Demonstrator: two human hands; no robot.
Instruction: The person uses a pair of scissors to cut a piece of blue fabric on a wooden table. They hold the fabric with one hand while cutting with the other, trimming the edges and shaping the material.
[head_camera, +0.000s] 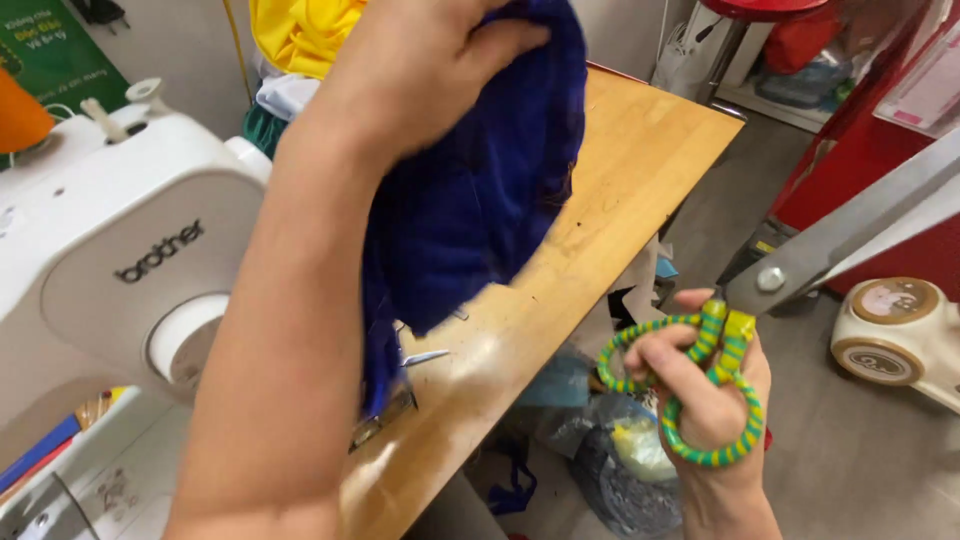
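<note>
- Your left hand (420, 70) is raised high near the top of the view, fingers (510, 40) clenched on a bunch of dark blue cloth (480, 190).
- The blue cloth hangs down from that grip in a loose fold; its lower end reaches the counter (620, 170) near the sewing machine (110, 250), partly blurred.
- Your left forearm crosses the middle of the view, in front of the machine's right side.
- Your right hand (705, 400) is off the counter, past its right edge and above the floor (860, 460). Its fingers pass through the loops of a pair of scissors (760, 290) with green-and-yellow striped handles, grasping them.
- The scissor blades point up and right, well apart from the cloth; the two blades show slightly parted toward the frame edge.
- The counter is a light wooden top running diagonally; its long right edge lies between your two hands. The far corner is bare wood.
- A small metal piece (425, 357) lies on the counter just beside the cloth's lower end.
- Yellow fabric (300, 30) sits behind the machine at the top of the view.
- Below the counter's right edge lie dark plastic bags (620, 470) and scraps, close under your right hand.
- A round cream-coloured object (890, 335) stands on the floor to the right, near the blades' line. A red cabinet (860, 170) stands behind it.
- Open floor shows between the counter edge and the red cabinet.
</note>
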